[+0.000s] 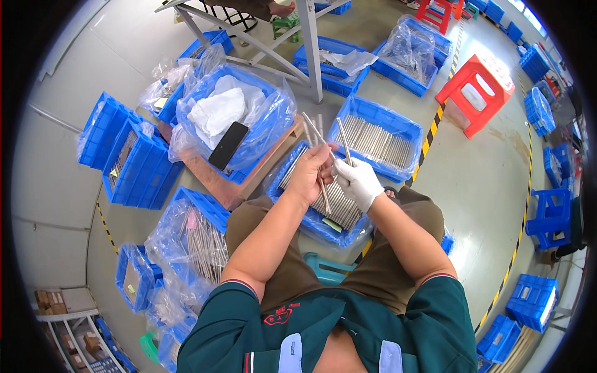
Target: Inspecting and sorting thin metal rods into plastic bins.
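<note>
My bare left hand (305, 176) is closed around several thin metal rods (326, 200), which stick out above and below the fingers. Beside it, my right hand (360, 184), in a white glove, grips a single metal rod (343, 138) that points upward. The two hands nearly touch. Below them, between my knees, stands a plastic-lined blue crate with rows of metal rods (342, 210) and a yellow-green slip (332, 225) in it. Just beyond, a second blue crate (411, 127) holds more rods (379, 144) lying side by side.
A black phone (228, 145) lies on white cloth in a bagged blue crate (273, 93) at left. Bagged rods (202, 242) sit by my left leg. A red stool (477, 93) stands at right past striped floor tape. A metal table leg (310, 50) rises ahead.
</note>
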`<state>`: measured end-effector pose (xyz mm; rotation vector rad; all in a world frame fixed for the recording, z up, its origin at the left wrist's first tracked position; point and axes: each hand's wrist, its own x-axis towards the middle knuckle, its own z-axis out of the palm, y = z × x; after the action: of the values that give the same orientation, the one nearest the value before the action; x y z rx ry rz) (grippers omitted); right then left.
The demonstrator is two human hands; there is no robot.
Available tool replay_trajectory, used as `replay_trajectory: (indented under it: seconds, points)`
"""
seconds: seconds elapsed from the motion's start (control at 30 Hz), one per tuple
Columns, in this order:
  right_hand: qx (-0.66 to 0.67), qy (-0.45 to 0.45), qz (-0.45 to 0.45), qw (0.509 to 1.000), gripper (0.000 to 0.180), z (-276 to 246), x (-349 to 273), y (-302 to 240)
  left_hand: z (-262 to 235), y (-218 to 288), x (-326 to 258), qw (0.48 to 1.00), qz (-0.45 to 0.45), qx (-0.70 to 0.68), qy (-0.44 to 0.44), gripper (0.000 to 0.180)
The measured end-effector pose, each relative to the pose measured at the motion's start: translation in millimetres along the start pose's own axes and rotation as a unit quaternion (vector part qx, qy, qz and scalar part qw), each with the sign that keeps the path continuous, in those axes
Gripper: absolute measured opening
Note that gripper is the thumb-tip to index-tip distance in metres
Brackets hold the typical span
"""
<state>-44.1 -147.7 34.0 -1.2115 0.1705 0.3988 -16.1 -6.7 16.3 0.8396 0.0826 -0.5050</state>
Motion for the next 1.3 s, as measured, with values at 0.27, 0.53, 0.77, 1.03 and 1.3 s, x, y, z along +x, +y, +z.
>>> replay_trajectory:
  seconds: [0.27, 0.53, 0.77, 1.03, 1.3]
  points:
    - [0.069, 0.0, 0.059, 0.996, 0.024, 0, 0, -3, 10, -6, -3, 0.999, 0.026, 0.018, -0.007, 0.021]
    - [0.019, -0.035, 0.068, 0.997, 0.033, -12, 16, -7, 9, -5, -2, 0.997, 0.03, 0.062, 0.02, 0.021]
    - [-0.046, 0.035, -0.009, 0.998, 0.03, -28, 29, -35, 0, 2, -8, 0.965, -0.013, 0.26, -0.031, 0.025]
    - [-0.048, 0.128, -0.053, 0.989, 0.027, -30, 46, -16, 9, -21, -7, 0.977, -0.09, 0.185, -0.065, 0.025]
    - [0.016, 0.19, -0.078, 0.979, 0.023, -30, 56, -6, 21, -24, -4, 0.988, -0.133, 0.069, -0.035, 0.027]
